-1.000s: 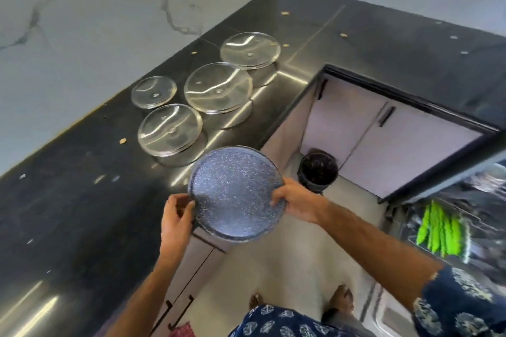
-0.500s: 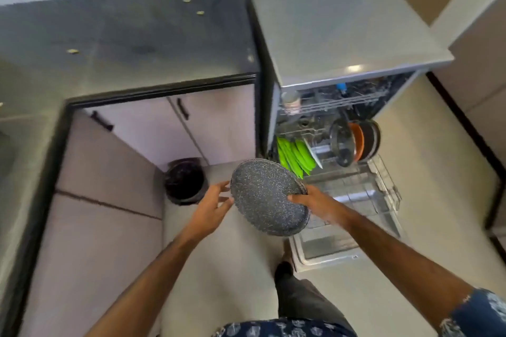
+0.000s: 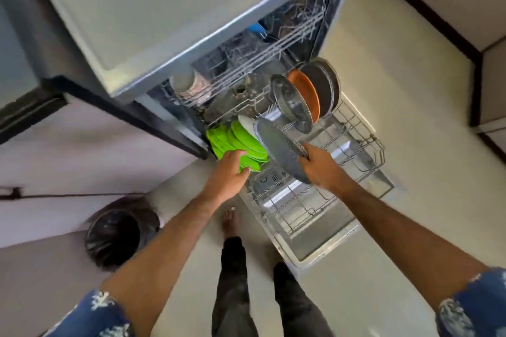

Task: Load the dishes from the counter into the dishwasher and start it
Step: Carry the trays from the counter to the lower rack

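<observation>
A round, grey speckled plate [image 3: 279, 148] stands tilted on edge at frame centre, over the pulled-out lower rack [image 3: 353, 145]. The right hand [image 3: 321, 167] grips its near rim. The left hand [image 3: 228, 172], fingers loosely spread, rests on the green plates [image 3: 235, 142] just left.

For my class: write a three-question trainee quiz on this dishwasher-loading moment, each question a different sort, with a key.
1. True or false: the right hand grips the speckled grey plate.
2. What colour are the plates the left hand rests on?
3. The grey plate is: A) lying on the floor, B) tilted over the lower rack, C) on top of the dishwasher.

Key: 1 true; 2 green; 3 B.
</observation>
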`<action>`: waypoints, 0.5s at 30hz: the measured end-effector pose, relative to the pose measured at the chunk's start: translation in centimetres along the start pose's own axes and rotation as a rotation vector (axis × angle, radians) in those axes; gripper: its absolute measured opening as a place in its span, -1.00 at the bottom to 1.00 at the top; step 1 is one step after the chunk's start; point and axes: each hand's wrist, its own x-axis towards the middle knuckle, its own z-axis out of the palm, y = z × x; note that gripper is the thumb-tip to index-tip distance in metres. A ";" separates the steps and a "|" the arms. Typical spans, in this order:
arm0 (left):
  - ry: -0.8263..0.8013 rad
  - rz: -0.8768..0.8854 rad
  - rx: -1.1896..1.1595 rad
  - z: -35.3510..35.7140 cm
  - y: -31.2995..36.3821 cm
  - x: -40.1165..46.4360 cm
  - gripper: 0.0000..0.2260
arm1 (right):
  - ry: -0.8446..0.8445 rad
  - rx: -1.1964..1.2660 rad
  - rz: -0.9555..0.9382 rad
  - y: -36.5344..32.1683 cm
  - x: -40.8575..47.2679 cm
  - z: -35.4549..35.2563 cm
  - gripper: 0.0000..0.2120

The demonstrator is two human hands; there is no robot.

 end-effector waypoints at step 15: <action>0.025 0.026 0.572 6.5 -8.9 16.7 -0.30 | 0.113 -0.556 -0.175 2.2 20.7 9.0 -0.70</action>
